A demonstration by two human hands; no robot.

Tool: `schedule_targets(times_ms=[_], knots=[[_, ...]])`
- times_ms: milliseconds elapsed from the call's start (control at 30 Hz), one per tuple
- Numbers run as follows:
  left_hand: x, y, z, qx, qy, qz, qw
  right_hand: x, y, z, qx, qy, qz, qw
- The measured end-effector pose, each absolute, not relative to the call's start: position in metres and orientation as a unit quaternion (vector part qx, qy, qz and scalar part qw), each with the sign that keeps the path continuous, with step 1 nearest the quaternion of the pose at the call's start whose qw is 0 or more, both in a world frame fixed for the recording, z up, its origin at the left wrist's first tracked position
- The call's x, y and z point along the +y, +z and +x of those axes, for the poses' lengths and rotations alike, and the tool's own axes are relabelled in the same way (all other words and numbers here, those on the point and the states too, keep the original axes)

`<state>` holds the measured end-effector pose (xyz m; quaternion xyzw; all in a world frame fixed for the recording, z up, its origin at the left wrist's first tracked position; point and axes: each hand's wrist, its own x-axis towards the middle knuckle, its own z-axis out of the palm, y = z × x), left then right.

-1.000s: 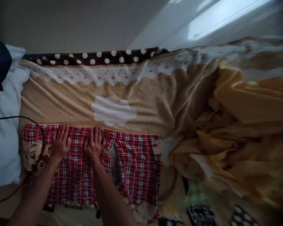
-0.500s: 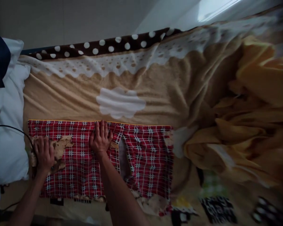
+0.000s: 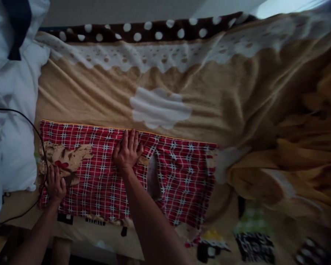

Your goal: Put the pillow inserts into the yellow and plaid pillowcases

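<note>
A red plaid garment (image 3: 105,176) with a floral beige patch (image 3: 66,156) lies flat on a tan blanket (image 3: 99,99). My right hand (image 3: 127,151) rests flat on the garment near its far edge, fingers stretched out. My left hand (image 3: 55,183) presses on the garment's left end, just below the floral patch, fingers lying down on the cloth. A pale gap (image 3: 153,176) shows between the garment's two halves to the right of my right forearm.
A white pillow (image 3: 8,121) with a black cable (image 3: 30,121) over it lies at the left. Crumpled yellow bedding (image 3: 300,162) fills the right. A brown polka-dot border (image 3: 154,31) runs along the far edge. Patterned fabric (image 3: 251,246) lies at the near right.
My left hand slid from beside my right hand out to the garment's left end and then nearer me. The right hand stayed on the cloth. The view shifted left and down.
</note>
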<state>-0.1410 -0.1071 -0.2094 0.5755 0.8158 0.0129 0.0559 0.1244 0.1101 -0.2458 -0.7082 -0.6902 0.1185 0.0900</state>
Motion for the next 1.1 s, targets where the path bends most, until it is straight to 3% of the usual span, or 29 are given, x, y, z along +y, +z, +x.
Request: schedule_targets(times_ms=[233, 433, 567, 767, 867, 1100], knots=[[-0.107, -0.211, -0.139, 0.815, 0.008, 0.576, 0.061, 0.081, -0.225, 0.088, -0.671, 0.150, -0.715, 0.127], [-0.106, -0.210, -0.140, 0.825, -0.008, 0.562, 0.061, -0.087, -0.197, 0.003, -0.813, 0.318, -0.467, 0.140], [-0.103, -0.206, -0.139, 0.826, -0.006, 0.560, 0.073, -0.178, -0.202, 0.048, -0.791, 0.331, -0.508, 0.087], [-0.104, -0.207, -0.141, 0.818, 0.021, 0.571, 0.074, -0.246, -0.191, 0.220, -0.782, 0.295, -0.549, -0.018], [-0.105, -0.209, -0.141, 0.816, 0.028, 0.573, 0.067, -0.234, -0.183, 0.275, -0.800, 0.271, -0.536, 0.003], [-0.104, -0.207, -0.138, 0.836, 0.012, 0.541, 0.090, -0.141, -0.231, 0.282, -0.552, 0.155, -0.819, 0.020]])
